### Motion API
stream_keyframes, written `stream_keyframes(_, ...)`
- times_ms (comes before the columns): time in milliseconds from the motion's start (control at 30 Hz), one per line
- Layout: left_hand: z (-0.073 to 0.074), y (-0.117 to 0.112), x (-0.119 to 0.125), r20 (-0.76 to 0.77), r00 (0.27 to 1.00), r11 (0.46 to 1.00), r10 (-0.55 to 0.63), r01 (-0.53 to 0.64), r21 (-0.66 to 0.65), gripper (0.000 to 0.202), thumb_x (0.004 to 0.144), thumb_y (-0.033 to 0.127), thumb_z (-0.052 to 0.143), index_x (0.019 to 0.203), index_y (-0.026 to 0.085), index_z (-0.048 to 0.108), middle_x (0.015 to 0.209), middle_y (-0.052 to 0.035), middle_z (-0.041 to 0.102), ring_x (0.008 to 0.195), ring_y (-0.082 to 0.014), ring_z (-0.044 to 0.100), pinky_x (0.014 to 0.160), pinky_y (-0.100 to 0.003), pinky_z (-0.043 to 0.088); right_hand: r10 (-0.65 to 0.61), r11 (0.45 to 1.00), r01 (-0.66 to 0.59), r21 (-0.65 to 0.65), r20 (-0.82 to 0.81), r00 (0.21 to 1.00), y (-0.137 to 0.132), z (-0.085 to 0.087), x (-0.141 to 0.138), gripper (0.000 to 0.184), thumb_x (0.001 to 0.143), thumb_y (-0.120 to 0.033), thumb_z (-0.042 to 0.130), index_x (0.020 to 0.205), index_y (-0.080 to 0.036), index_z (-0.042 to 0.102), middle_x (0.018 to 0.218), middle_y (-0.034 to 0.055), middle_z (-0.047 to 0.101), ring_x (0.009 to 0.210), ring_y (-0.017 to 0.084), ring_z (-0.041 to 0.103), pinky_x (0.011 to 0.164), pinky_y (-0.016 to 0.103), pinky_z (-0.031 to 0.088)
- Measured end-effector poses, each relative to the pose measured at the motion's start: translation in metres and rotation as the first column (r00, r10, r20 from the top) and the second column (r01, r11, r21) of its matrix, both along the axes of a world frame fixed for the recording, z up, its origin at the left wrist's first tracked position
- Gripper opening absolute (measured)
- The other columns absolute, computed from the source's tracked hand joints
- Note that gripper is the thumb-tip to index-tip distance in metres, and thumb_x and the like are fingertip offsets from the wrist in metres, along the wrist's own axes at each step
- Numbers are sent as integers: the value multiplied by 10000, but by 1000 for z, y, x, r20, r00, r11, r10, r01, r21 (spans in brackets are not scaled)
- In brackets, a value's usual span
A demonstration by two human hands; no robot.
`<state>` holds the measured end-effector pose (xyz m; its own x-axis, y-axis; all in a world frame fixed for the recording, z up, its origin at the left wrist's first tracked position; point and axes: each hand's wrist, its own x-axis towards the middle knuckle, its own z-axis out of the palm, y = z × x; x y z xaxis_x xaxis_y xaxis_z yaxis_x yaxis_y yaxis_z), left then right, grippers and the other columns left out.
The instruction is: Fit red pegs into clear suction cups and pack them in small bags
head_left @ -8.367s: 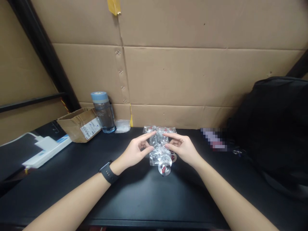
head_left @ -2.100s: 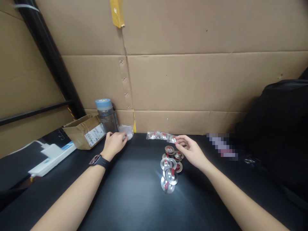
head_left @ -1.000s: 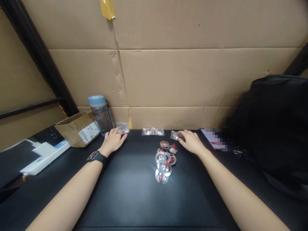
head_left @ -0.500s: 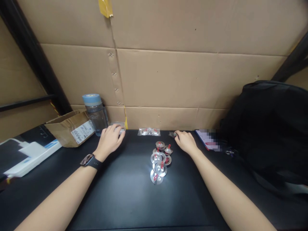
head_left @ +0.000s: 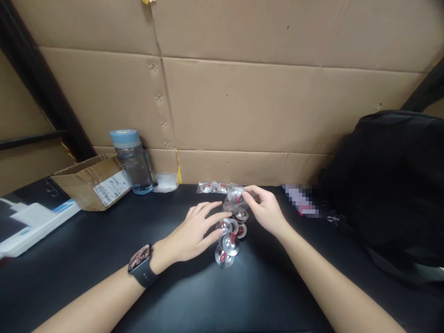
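Observation:
Several silver finger cymbals (head_left: 231,243) with red loops lie in an overlapping pile on the black table. My right hand (head_left: 265,210) pinches one finger cymbal (head_left: 236,194) at its right edge, above the far end of the pile. Something clear, like thin plastic, shows just below that cymbal; its outline is blurred. From the left, my left hand (head_left: 194,231) reaches to the pile with fingers spread and holding nothing. Its fingertips are over or against the nearest cymbals; contact cannot be made out. Behind the pile, a clear packet (head_left: 212,187) contains two more cymbals.
At the back left stand a water bottle (head_left: 133,164) with a blue lid and an open cardboard box (head_left: 88,185). Folded clear plastic (head_left: 166,182) lies beside the bottle. A white power strip (head_left: 41,229) is far left. A black backpack (head_left: 388,199) fills the right side.
My left hand has left the clear plastic by the bottle and come right to the pile. My right hand has moved slightly left and now has a finger cymbal in its grip.

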<state>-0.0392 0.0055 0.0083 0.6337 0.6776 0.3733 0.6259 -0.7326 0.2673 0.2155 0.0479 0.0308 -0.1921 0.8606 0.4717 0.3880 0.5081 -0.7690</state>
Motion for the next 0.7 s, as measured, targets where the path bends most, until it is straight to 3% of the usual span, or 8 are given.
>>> stream_keyframes(133, 0, 2, -3, 32, 995, 989, -97, 100, -110, 437, 1042, 397, 448, 1476, 354, 475, 1576, -56, 424, 1427, -290, 374, 1152, -498, 338, 135, 979, -153, -135, -132, 982, -1, 0, -1, 253, 932, -410, 619, 930, -181, 726, 880, 49, 745, 812, 214, 686, 750, 318, 536)
stream_keyframes(300, 0, 4, -4, 138, 975, 961, -174, 199, -194, 410, 1026, 391, 499, 1433, 341, 516, 1479, -52, 543, 1377, -257, 461, 1133, -428, 377, 144, 974, -169, -149, -167, 975, 1, -1, 0, 280, 928, -433, 629, 953, -180, 745, 872, 49, 740, 805, 206, 679, 738, 315, 544)
stream_keyframes(433, -4, 5, -4, 205, 962, 954, -179, 221, -204, 430, 1009, 382, 542, 1433, 322, 511, 1473, -65, 548, 1388, -248, 464, 1148, -429, 380, 144, 971, -172, -167, -164, 976, -1, 0, -1, 322, 930, -490, 617, 938, -191, 735, 822, 46, 722, 670, 179, 635, 639, 315, 543)
stream_keyframes(600, -3, 5, -3, 244, 958, 965, -151, 196, -172, 487, 1001, 365, 557, 1478, 338, 463, 1527, -70, 494, 1425, -261, 434, 1164, -473, 382, 113, 982, -141, -128, -207, 972, -1, -1, -3, 332, 942, -505, 601, 1030, -205, 714, 895, 59, 724, 709, 180, 636, 630, 305, 528)
stream_keyframes(700, 0, 4, -2, 278, 952, 971, -129, 177, -158, 517, 998, 354, 562, 1500, 350, 438, 1568, -62, 446, 1452, -268, 403, 1184, -488, 366, 164, 969, -200, -142, -228, 960, -2, -4, -7, 320, 948, -484, 604, 1073, -206, 700, 911, 56, 723, 708, 167, 637, 630, 290, 514)
